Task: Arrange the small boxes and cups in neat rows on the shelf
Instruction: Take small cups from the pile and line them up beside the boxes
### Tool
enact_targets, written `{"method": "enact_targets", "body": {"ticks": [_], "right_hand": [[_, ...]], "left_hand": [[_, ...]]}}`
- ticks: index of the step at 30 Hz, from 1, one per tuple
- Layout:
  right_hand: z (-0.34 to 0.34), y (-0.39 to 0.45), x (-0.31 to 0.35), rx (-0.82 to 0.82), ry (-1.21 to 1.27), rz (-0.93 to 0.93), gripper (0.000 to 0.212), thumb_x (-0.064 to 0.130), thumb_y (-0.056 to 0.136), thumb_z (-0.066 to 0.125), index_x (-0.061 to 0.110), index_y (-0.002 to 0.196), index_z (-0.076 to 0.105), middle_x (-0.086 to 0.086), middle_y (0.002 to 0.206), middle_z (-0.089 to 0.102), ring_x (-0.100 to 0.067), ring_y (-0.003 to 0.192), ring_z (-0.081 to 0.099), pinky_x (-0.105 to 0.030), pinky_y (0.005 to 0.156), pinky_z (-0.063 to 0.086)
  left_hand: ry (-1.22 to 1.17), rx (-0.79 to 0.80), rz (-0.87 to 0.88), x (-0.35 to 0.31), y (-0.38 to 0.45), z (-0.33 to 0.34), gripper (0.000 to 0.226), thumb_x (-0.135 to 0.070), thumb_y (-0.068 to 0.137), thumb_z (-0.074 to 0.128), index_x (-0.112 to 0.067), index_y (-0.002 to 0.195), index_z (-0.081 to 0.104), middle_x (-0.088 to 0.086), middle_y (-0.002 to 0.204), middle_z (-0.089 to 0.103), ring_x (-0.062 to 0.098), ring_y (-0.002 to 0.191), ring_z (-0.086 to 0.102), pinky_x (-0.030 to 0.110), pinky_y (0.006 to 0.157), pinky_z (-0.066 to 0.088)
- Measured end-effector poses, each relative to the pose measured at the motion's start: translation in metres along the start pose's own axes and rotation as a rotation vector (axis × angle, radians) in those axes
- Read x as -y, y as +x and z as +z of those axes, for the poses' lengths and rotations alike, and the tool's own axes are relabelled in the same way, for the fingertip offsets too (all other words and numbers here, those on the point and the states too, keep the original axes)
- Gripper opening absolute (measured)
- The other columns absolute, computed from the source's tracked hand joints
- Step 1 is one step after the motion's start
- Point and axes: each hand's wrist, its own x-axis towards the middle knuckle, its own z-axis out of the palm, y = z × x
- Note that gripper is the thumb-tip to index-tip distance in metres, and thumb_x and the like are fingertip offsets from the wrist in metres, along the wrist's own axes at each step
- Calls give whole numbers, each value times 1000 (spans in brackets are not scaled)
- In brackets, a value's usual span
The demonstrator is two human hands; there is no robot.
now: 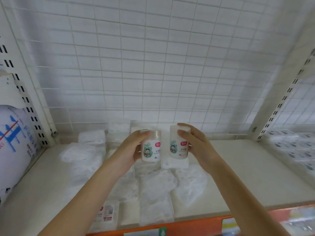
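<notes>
Two small white cylindrical cups with a cartoon label and a red mark are held up above the shelf (247, 167). My left hand (131, 149) grips the left cup (152, 147) from its left side. My right hand (196, 142) grips the right cup (179, 143) from its right side, thumb across its upper front. The cups stand upright, side by side, a small gap between them. Below them lie several clear plastic packs (156, 189) in loose rows, and a small labelled box (105, 213) sits near the front edge.
A white wire grid (153, 65) backs the shelf. A large white bag with blue print (15, 142) leans at the left. Slotted uprights (32, 116) stand at both sides. An orange price rail (187, 225) runs along the front. More packs (293, 150) fill the neighbouring bay at right.
</notes>
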Motion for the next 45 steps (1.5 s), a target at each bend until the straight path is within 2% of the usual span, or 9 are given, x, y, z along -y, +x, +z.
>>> {"method": "enact_targets", "body": {"ticks": [3, 11, 15, 20, 27, 31, 34, 38, 45], "right_hand": [[-25, -24, 4, -31, -51, -36, 37, 32, 79, 67, 17, 111, 62, -8, 104, 67, -21, 97, 65, -38, 82, 50], [-125, -118, 5, -243, -15, -48, 40, 28, 73, 69, 18, 110, 60, 4, 90, 71, -13, 89, 67, -31, 75, 52], [-193, -192, -2, -439, 3, -25, 43, 31, 69, 60, 17, 109, 59, 6, 81, 71, -13, 79, 67, -35, 73, 52], [-273, -291, -18, -629, 12, 38, 33, 31, 72, 61, 22, 103, 63, 1, 91, 72, -13, 84, 68, -35, 82, 50], [-356, -401, -44, -825, 28, 135, 25, 20, 87, 57, 17, 112, 60, 2, 92, 70, -6, 76, 68, -16, 58, 50], [-397, -434, -55, -953, 43, 164, 25, 20, 89, 57, 16, 113, 60, -5, 96, 71, -17, 85, 68, -30, 71, 55], [-431, -450, -65, -1034, 56, 186, 26, 22, 88, 58, 17, 114, 60, -13, 103, 69, -29, 94, 66, -46, 84, 52], [-490, -461, -73, -1082, 77, 182, 30, 24, 85, 60, 14, 113, 59, -13, 103, 68, -27, 89, 67, -38, 73, 54], [-616, -448, -59, -1097, 18, 170, 54, 36, 73, 69, 11, 119, 55, -15, 104, 66, -23, 86, 66, -30, 69, 54]], "left_hand": [[42, 33, 21, 0, 2, 26, 73, -41, 53, 72, -8, 115, 53, 8, 100, 65, 23, 90, 62, 35, 73, 49], [77, 309, -30, 28, -2, 149, 42, -29, 69, 69, -8, 104, 58, 10, 92, 68, 21, 83, 66, 29, 66, 51], [23, 372, -137, 68, -10, 238, 65, -37, 62, 68, 0, 114, 55, 18, 96, 60, 25, 81, 60, 28, 63, 49], [-64, 545, -427, 136, -35, 351, 56, -43, 65, 52, -5, 105, 60, 10, 75, 64, 21, 60, 60, 29, 60, 47], [-62, 686, -497, 211, -74, 479, 55, -38, 67, 54, -5, 110, 59, 16, 87, 62, 23, 67, 60, 31, 57, 52], [25, 824, -517, 240, -75, 537, 68, -41, 61, 71, -5, 117, 55, 16, 89, 61, 23, 73, 62, 35, 66, 52], [93, 907, -461, 263, -69, 580, 71, -47, 51, 68, -8, 109, 55, 9, 77, 63, 18, 65, 64, 32, 57, 52], [157, 983, -427, 288, -52, 641, 42, -33, 62, 69, -12, 96, 57, 5, 68, 65, 15, 57, 64, 25, 47, 49], [180, 993, -400, 312, 22, 762, 68, -44, 48, 75, -11, 105, 60, 15, 90, 67, 31, 84, 63, 45, 77, 48]]}}
